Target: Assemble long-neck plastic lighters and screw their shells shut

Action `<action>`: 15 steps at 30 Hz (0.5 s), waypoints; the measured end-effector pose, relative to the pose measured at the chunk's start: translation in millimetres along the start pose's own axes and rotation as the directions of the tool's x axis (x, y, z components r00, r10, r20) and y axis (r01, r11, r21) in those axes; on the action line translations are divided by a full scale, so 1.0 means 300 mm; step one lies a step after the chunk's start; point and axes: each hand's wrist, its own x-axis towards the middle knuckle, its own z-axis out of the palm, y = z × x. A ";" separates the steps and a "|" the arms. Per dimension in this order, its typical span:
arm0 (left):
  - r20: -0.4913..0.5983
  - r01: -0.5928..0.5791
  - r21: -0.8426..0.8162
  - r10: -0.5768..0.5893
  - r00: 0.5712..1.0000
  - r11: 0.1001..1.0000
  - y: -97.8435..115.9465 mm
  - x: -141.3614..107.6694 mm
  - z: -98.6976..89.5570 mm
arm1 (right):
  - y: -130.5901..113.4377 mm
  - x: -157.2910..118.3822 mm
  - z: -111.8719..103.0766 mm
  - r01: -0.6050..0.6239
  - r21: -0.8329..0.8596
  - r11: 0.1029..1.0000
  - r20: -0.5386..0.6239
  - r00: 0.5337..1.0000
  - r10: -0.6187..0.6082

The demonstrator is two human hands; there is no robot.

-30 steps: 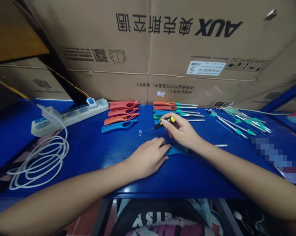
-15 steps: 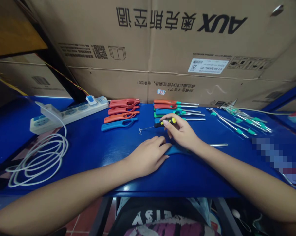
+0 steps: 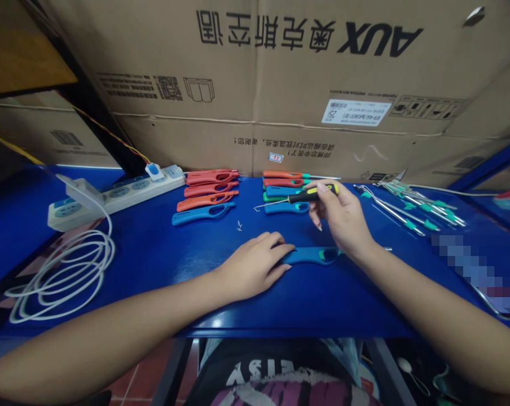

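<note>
My left hand (image 3: 257, 266) is closed around the left end of a blue gas lighter (image 3: 308, 255), holding it against the blue tabletop. The lighter has a green trigger piece, and its metal tube points right, partly behind my right wrist. My right hand (image 3: 343, 217) grips a black and yellow screwdriver (image 3: 308, 194) above the table, its shaft pointing left. A tiny screw appears to cling to the screwdriver's tip. Several small screws (image 3: 239, 225) lie loose on the table, left of that tip and above my left hand.
Red, orange and blue handle shells (image 3: 204, 213) lie stacked at back left. Behind my right hand are several lighters (image 3: 282, 176). Metal tubes with green parts (image 3: 424, 204) lie at right. A power strip (image 3: 123, 194) and coiled white cable (image 3: 64, 270) are left; a cardboard box (image 3: 289, 124) stands behind.
My right hand has moved right and slightly up with the screwdriver, lifting its tip away from the loose screws. More of the blue lighter shows now. My left hand stays in place.
</note>
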 end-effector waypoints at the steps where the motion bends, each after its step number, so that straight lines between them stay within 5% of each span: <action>1: 0.002 0.000 -0.001 0.000 1.000 1.000 0.000 0.001 0.000 | 0.011 0.000 0.000 -0.031 0.004 0.999 0.040 0.999 0.031; 6: 0.004 -0.003 -0.001 0.003 1.000 1.000 -0.002 0.001 0.001 | 0.066 -0.015 0.020 -0.136 -0.085 0.987 0.248 0.957 0.153; 15: 0.020 -0.003 0.008 0.003 1.000 1.000 -0.001 0.001 -0.003 | 0.073 -0.024 0.013 -0.098 -0.066 0.993 0.262 0.958 0.112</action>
